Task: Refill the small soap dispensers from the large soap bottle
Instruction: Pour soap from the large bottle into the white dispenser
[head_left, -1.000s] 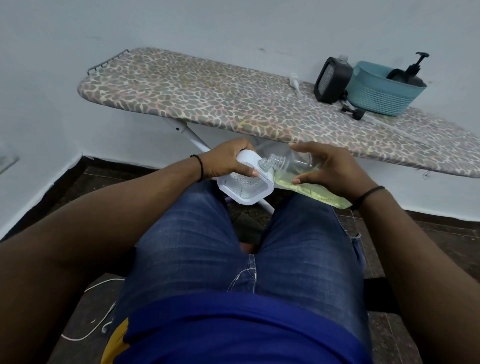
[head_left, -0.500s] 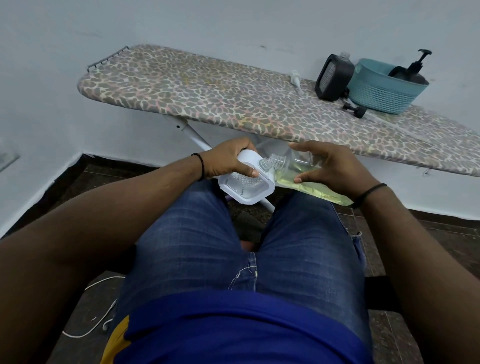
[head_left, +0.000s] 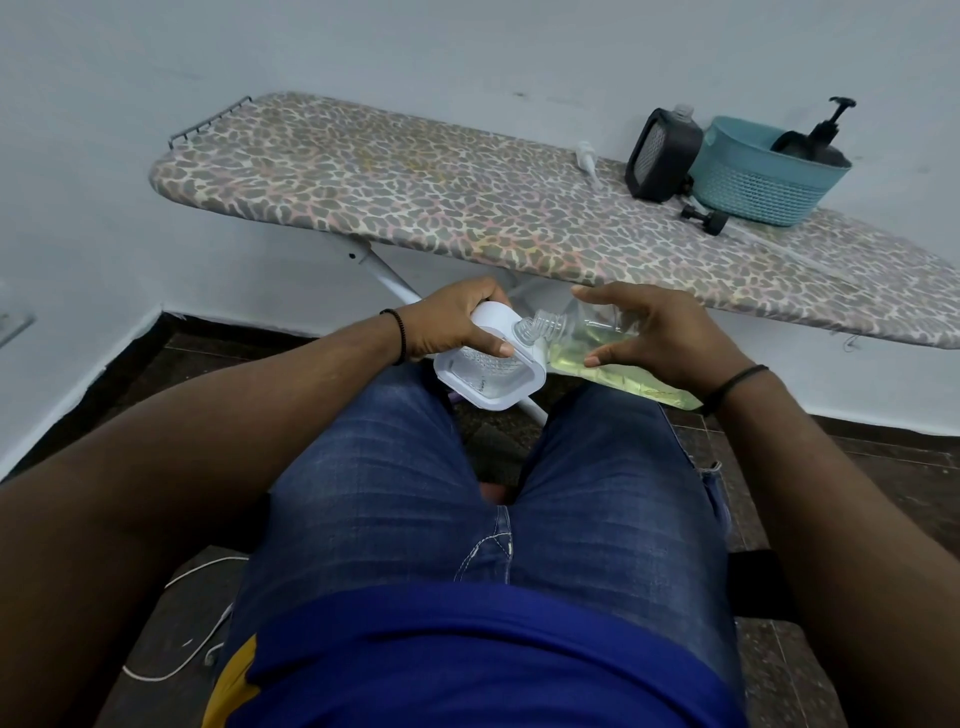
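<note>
Left hand (head_left: 457, 327) wrapped around the white small dispenser (head_left: 488, 366), thumb pressed on its near face, body tipped on its side above the knees. Right hand (head_left: 654, 338) clasped on the large soap bottle (head_left: 597, 345), thumb below and fingers (head_left: 602, 296) arched over the top, the bottle lying almost flat with yellow-green soap pooled along its lower side. Open threaded neck touching the top of the dispenser, or just beside its fill hole; cannot tell which. Pouring step in hand, by the look of it, with no stream visible yet. Next move probably calls for more tilt on the bottle, mouth kept square on the opening, dispenser held steady against slopping onto the jeans (head_left: 467, 493). Further out, on the ironing board (head_left: 415, 197): a dark dispenser (head_left: 662, 156) standing uncapped, just beside a teal basket (head_left: 758, 182) holding a black pump bottle (head_left: 821, 137), a small black cap (head_left: 704, 218) and a white pump head (head_left: 587, 158) lying near. Nothing between the hands and the pour; board edge close above.
</note>
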